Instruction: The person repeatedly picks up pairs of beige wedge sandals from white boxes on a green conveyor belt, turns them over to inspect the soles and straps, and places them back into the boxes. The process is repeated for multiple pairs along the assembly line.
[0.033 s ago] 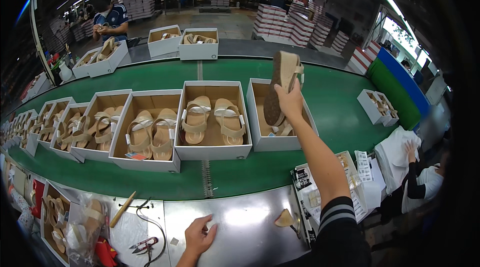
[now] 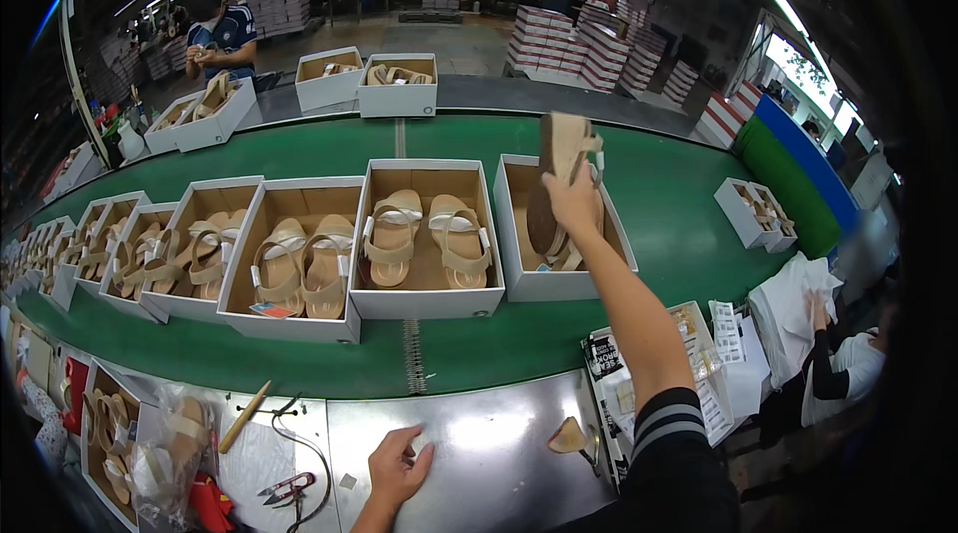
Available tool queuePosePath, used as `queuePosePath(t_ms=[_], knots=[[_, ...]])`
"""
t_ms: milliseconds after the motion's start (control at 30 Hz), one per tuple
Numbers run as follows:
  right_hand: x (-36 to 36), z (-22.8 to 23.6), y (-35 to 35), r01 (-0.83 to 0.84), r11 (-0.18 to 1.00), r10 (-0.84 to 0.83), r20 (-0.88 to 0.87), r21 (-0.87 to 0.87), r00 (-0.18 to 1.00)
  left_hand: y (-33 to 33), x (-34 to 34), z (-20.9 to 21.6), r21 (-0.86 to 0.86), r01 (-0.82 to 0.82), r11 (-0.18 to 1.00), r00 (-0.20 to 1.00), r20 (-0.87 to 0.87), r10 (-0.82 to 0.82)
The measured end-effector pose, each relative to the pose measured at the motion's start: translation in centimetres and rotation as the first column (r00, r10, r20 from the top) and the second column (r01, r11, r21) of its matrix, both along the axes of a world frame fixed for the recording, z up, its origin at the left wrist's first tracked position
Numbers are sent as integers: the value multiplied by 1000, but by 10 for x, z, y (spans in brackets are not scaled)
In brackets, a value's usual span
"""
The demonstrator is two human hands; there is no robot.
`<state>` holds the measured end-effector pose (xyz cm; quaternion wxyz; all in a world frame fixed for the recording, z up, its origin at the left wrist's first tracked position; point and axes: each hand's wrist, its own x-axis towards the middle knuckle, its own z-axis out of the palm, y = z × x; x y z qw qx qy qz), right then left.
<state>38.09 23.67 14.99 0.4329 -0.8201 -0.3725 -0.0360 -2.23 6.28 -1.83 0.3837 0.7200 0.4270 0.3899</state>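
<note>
My right hand (image 2: 573, 202) is wrapped round a beige wedge sandal (image 2: 567, 144), held toe-down with its brown sole facing left. The sandal's lower end is inside the rightmost white shoebox (image 2: 564, 286) of the front row. Part of another sandal (image 2: 571, 260) shows in that box, below my hand. Over the metal tabletop (image 2: 479, 463) rests my left hand (image 2: 399, 466), loosely curled, thumb apart from the fingers, nothing visible in it. To its left are thread snips (image 2: 286, 488) and a wooden stick (image 2: 244, 417).
Several open shoeboxes (image 2: 426, 305) with sandal pairs line the green conveyor (image 2: 479, 343) leftward. A white tray (image 2: 699, 333) of small items stands beside my right forearm. At the right, a person (image 2: 838, 363) handles white sheets (image 2: 793, 303); another person (image 2: 222, 39) is across the belt.
My right hand has lowered the sandal slightly toward the box and its upper end has shifted a little left. My left hand has barely moved.
</note>
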Motion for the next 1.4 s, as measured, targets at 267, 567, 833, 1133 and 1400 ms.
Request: queuePosePath(t_ms=[267, 567, 833, 1133, 1400], knots=[[-18, -81, 0, -194, 973, 155, 274, 123, 949, 9, 3, -8, -23, -51, 998, 999, 17, 51], [-82, -33, -144, 145, 989, 34, -999, 31, -15, 12, 5, 4, 33, -66, 997, 997, -31, 67], [16, -116, -28, 41, 981, 182, -969, 191, 167, 16, 9, 14, 2, -68, 998, 998, -16, 68], [97, -145, 151, 7, 898, 402, -825, 441, 397, 25, 12, 17, 122, -70, 990, 995, -65, 78], [53, -113, 207, -545, 755, 648, -542, 364, 536, 23, 1, 20, 116, -39, 992, 997, -62, 47]])
